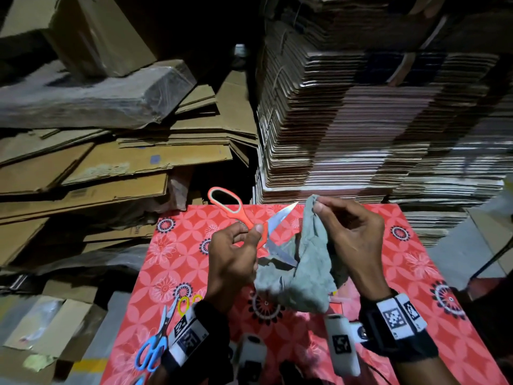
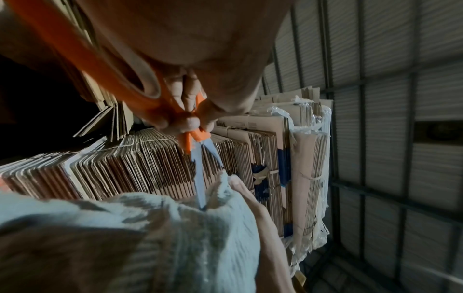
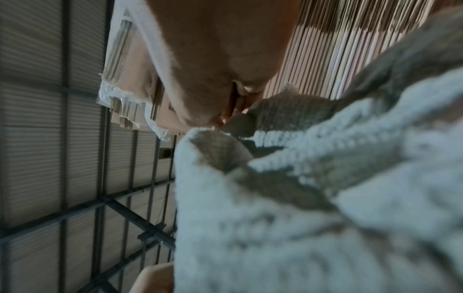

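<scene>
Orange-handled scissors [image 1: 236, 212] [image 2: 140, 95] are gripped near the pivot by my left hand [image 1: 236, 251] [image 2: 185, 119], blades spread open above the table. One blade tip dips into a fold of a pale grey-green cloth [image 1: 305, 270] [image 2: 125, 228] [image 3: 313, 198]. My right hand [image 1: 344, 234] pinches the cloth's top corner between thumb and forefinger and holds it up, the rest hanging onto the red flower-patterned tabletop [image 1: 172, 262]. In the right wrist view the cloth fills most of the frame and hides the fingers.
Blue-handled scissors [image 1: 155, 345] and yellow-handled scissors [image 1: 184, 302] lie at the table's near left. Flattened cardboard piles [image 1: 111, 162] stand left of the table and a tall bundled stack [image 1: 374, 120] behind it. Corrugated metal wall [image 2: 400, 138] beyond.
</scene>
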Action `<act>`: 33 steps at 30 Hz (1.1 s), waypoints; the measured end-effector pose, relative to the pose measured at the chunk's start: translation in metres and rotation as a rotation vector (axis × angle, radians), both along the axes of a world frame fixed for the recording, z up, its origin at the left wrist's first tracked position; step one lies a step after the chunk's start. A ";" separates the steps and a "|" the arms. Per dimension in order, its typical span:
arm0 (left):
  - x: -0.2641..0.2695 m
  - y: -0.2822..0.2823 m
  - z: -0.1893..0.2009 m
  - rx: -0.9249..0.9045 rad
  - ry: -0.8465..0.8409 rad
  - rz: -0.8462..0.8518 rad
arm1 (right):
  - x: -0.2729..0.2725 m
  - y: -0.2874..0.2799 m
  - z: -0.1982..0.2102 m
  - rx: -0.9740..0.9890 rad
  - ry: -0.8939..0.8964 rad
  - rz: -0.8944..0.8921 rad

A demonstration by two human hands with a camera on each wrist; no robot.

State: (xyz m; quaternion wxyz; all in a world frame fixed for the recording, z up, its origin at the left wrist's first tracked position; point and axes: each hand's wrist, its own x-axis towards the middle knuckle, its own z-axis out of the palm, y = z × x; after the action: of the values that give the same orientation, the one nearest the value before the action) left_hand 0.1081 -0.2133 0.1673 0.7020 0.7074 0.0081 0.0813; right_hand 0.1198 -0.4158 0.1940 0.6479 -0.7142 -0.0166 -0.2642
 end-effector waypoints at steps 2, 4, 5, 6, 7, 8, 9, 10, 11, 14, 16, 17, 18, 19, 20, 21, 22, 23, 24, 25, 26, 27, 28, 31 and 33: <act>0.000 -0.001 0.002 -0.033 0.004 -0.004 | -0.002 0.000 0.005 0.020 -0.013 0.013; 0.000 -0.002 0.004 -0.041 0.002 0.002 | -0.006 0.002 0.010 0.032 -0.043 0.014; 0.000 -0.001 0.004 -0.042 -0.001 0.001 | -0.008 0.004 0.013 0.040 -0.060 0.007; 0.000 -0.001 0.005 -0.040 -0.002 0.001 | -0.010 0.005 0.016 0.039 -0.079 -0.004; 0.000 -0.001 0.005 -0.039 -0.001 -0.002 | -0.010 0.008 0.017 0.031 -0.096 -0.018; -0.001 -0.002 0.007 -0.044 0.002 -0.005 | -0.011 0.012 0.018 0.018 -0.111 -0.034; -0.002 -0.003 0.009 -0.052 0.006 -0.010 | -0.010 0.016 0.017 0.004 -0.122 -0.049; -0.003 -0.004 0.012 -0.061 0.009 -0.016 | -0.010 0.022 0.016 -0.023 -0.133 -0.064; -0.004 -0.006 0.013 -0.068 0.014 -0.021 | -0.009 0.027 0.015 -0.074 -0.149 -0.082; -0.007 -0.007 0.017 -0.054 0.010 -0.001 | -0.007 0.039 0.006 -0.310 -0.236 -0.136; -0.008 -0.005 0.017 -0.043 -0.002 0.010 | -0.008 0.045 -0.002 -0.420 -0.248 -0.143; -0.007 -0.003 0.015 -0.039 0.007 0.020 | -0.010 0.046 -0.006 -0.463 -0.233 -0.135; -0.008 -0.003 0.014 -0.049 0.021 0.039 | -0.013 0.047 -0.010 -0.505 -0.213 -0.123; -0.009 -0.002 0.013 -0.056 0.034 0.051 | -0.015 0.048 -0.013 -0.540 -0.194 -0.102; -0.009 -0.001 0.012 -0.058 0.039 0.056 | -0.018 0.047 -0.015 -0.560 -0.181 -0.073; -0.010 -0.002 0.011 -0.055 0.043 0.048 | -0.019 0.046 -0.016 -0.564 -0.172 -0.049; -0.010 -0.001 0.007 -0.046 0.040 0.038 | -0.019 0.044 -0.015 -0.560 -0.165 -0.038; -0.010 -0.001 0.006 -0.047 0.034 0.032 | -0.018 0.042 -0.013 -0.548 -0.159 -0.043; -0.011 -0.001 0.006 -0.048 0.030 0.030 | -0.017 0.041 -0.011 -0.523 -0.148 -0.057; -0.011 -0.001 0.006 -0.032 0.029 0.026 | -0.016 0.040 -0.008 -0.483 -0.131 -0.071; -0.010 -0.001 0.007 -0.021 0.029 0.021 | -0.016 0.040 -0.006 -0.435 -0.112 -0.081; -0.009 -0.001 0.007 -0.009 0.027 0.013 | -0.016 0.040 -0.004 -0.396 -0.102 -0.094; -0.008 -0.002 0.009 -0.004 0.025 0.016 | -0.016 0.041 -0.002 -0.377 -0.102 -0.110; -0.007 -0.006 0.011 -0.007 0.039 0.027 | -0.014 0.041 -0.001 -0.432 -0.119 -0.159; -0.007 -0.009 0.013 0.018 0.031 0.051 | -0.013 0.044 -0.001 -0.521 -0.146 -0.171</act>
State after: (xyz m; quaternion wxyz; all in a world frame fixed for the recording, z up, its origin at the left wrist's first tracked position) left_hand 0.1010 -0.2219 0.1806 0.6930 0.7146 0.0362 0.0885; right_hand 0.1067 -0.3715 0.1934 0.4151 -0.8344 -0.0703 -0.3556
